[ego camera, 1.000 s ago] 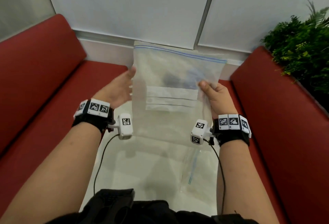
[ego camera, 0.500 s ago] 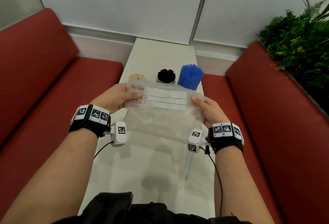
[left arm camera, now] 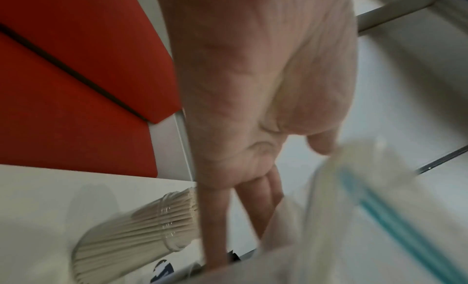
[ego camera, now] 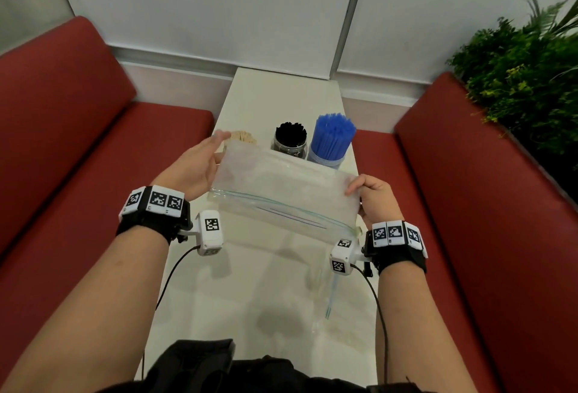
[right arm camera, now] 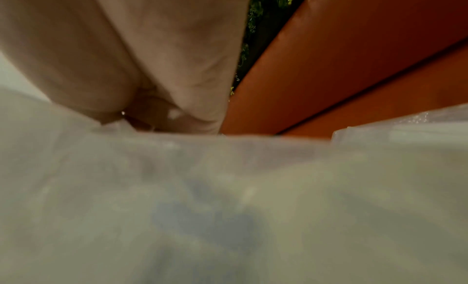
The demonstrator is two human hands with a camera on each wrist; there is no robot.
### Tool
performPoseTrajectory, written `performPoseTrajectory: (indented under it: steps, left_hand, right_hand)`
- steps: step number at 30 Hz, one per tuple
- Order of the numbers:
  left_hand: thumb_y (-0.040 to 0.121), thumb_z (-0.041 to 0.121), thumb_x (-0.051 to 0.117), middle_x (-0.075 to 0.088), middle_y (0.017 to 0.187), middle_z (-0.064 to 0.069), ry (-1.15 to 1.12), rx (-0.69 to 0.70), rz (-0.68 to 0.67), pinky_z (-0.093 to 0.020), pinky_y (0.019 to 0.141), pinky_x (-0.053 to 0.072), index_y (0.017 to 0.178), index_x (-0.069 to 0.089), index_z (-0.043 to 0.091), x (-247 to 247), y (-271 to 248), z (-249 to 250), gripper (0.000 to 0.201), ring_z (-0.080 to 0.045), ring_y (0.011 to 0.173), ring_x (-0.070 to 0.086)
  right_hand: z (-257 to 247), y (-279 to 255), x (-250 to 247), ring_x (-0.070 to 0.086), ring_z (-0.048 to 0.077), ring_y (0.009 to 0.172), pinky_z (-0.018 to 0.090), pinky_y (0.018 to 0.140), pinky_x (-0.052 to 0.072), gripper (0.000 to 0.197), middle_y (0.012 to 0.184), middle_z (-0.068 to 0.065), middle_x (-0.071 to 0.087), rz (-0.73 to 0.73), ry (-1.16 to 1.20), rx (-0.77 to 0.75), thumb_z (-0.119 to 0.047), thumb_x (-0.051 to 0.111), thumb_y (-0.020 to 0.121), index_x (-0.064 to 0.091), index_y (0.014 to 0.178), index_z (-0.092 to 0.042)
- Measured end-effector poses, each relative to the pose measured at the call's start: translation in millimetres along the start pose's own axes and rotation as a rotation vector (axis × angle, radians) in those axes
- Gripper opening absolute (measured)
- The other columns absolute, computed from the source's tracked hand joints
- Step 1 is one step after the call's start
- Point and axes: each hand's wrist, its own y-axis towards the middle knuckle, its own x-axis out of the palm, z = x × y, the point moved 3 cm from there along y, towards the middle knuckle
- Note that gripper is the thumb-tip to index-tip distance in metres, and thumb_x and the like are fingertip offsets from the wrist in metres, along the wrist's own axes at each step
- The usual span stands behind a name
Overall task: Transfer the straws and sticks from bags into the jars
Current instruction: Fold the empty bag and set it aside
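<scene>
Above the middle of the narrow white table (ego camera: 250, 283), both hands hold a clear, empty-looking zip-top plastic bag (ego camera: 281, 186) stretched between them, its blue-green seal line toward the person. The left hand (ego camera: 195, 167), at nine o'clock of the bag, lies with straight fingers flat against the bag's edge, palm inward, pressing rather than pinching. The right hand (ego camera: 373, 195), at three o'clock, has its fingers curled round the opposite edge; its wrist view is almost filled with blurred plastic, so the exact grip there cannot be told.

Beyond the bag, toward twelve o'clock, three clear jars stand in a row: one packed with pale wooden sticks (ego camera: 242, 137) just past the left fingertips, one with black straws (ego camera: 290, 139), and one with bright blue straws (ego camera: 333, 139) fanning well above its rim. Nearer the person, at five o'clock, another clear bag (ego camera: 325, 299) lies flat on the table; whether it holds anything is unclear.

The jars look filled, so the transfer seems nearly or wholly done, and the step in hand reads as handling the emptied bag. The next move likely calls for setting it aside without brushing the tall blue straws.
</scene>
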Motion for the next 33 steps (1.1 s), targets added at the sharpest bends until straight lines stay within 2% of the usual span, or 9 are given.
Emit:
performPoseTrajectory:
  steps: [2,7,11,15,19,23,28,30,33]
  left_hand:
    - [0.089,0.065,0.055,0.072,0.122,-0.009,0.137,-0.102,-0.136,-0.040,0.090,0.057,0.136,0.060,0.026,2.0,-1.2,-4.4,0.062,-0.025,0.113,0.069]
    - [0.086,0.009,0.077,0.076,0.111,-0.012,0.475,0.090,-0.059,-0.038,0.094,0.057,0.116,0.073,0.012,2.7,-1.3,5.6,0.030,-0.028,0.106,0.072]
    - [0.087,0.014,0.078,0.070,0.082,-0.003,0.857,0.299,-0.070,-0.027,0.077,0.046,0.101,0.075,0.012,28.3,-4.6,40.3,0.015,-0.018,0.083,0.064]
    - [0.084,0.022,0.081,0.075,0.088,0.013,1.038,0.364,-0.222,-0.006,0.077,0.042,0.101,0.076,0.031,75.9,-8.6,58.6,0.020,0.001,0.086,0.066]
    - [0.079,0.044,0.083,0.064,0.134,0.006,0.641,0.537,0.070,-0.023,0.100,0.041,0.138,0.049,0.045,61.1,-12.5,76.4,0.068,-0.003,0.124,0.056]
    - [0.049,0.062,0.094,0.025,0.164,-0.011,0.595,0.115,-0.019,-0.047,0.119,0.029,0.152,-0.017,0.049,51.4,-1.5,37.9,0.152,-0.022,0.148,0.033]
    - [0.080,0.030,0.082,0.067,0.132,-0.013,0.220,-0.067,-0.250,-0.048,0.097,0.052,0.141,0.052,0.008,72.7,10.1,-20.5,0.072,-0.033,0.122,0.063]
    - [0.079,0.026,0.079,0.065,0.123,-0.027,0.243,-0.077,-0.227,-0.044,0.096,0.055,0.127,0.057,-0.013,79.8,15.0,-38.7,0.066,-0.037,0.109,0.064]
    - [0.077,0.023,0.081,0.068,0.099,-0.018,0.254,-0.051,-0.221,-0.030,0.072,0.060,0.112,0.067,-0.008,106.4,25.5,-53.4,0.049,-0.025,0.085,0.066]
  right_hand:
    - [2.3,1.6,-3.2,0.057,0.007,0.051,0.018,0.044,0.042,0.059,0.060,-0.004,0.065,0.027,-0.019,-0.048,0.021,0.029,0.073,0.065,0.049,-0.020]
    - [4.4,4.2,-10.1,0.070,0.010,0.091,0.024,0.070,0.055,0.056,0.111,-0.001,0.074,-0.008,-0.176,-0.018,0.016,0.041,0.076,0.077,0.075,-0.028]
    - [-16.9,7.5,7.7,0.045,0.016,0.132,0.039,0.108,0.041,0.060,0.145,-0.009,0.051,-0.103,-0.294,-0.093,-0.012,0.067,0.074,0.058,0.114,-0.056]
    - [-19.7,2.2,66.7,0.054,-0.009,0.111,0.019,0.092,0.044,0.081,0.128,-0.026,0.059,-0.429,-0.555,-0.057,-0.041,0.089,0.063,0.052,0.134,-0.045]
    - [-16.9,-9.1,79.9,0.074,0.028,0.087,0.048,0.079,0.059,0.012,0.092,0.012,0.077,-0.242,-0.367,-0.005,-0.013,0.080,0.083,0.075,0.093,-0.015]
    - [-24.3,-11.1,68.2,0.074,0.028,0.090,0.039,0.083,0.061,0.015,0.096,0.012,0.077,-0.249,-0.110,-0.016,-0.006,0.078,0.083,0.076,0.097,-0.012]
    - [-17.3,-18.0,44.5,0.074,0.027,0.091,0.043,0.088,0.060,0.017,0.102,0.016,0.076,-0.257,-0.087,0.092,-0.006,0.078,0.083,0.077,0.100,-0.010]
    - [-7.1,-24.2,23.5,0.072,0.032,0.093,0.051,0.092,0.057,0.022,0.106,0.019,0.075,-0.203,-0.082,0.136,-0.016,0.077,0.087,0.074,0.107,-0.007]
    - [5.4,-31.7,-9.8,0.071,0.037,0.098,0.052,0.092,0.056,0.028,0.109,0.018,0.074,-0.033,-0.072,0.110,-0.022,0.071,0.093,0.068,0.115,-0.004]
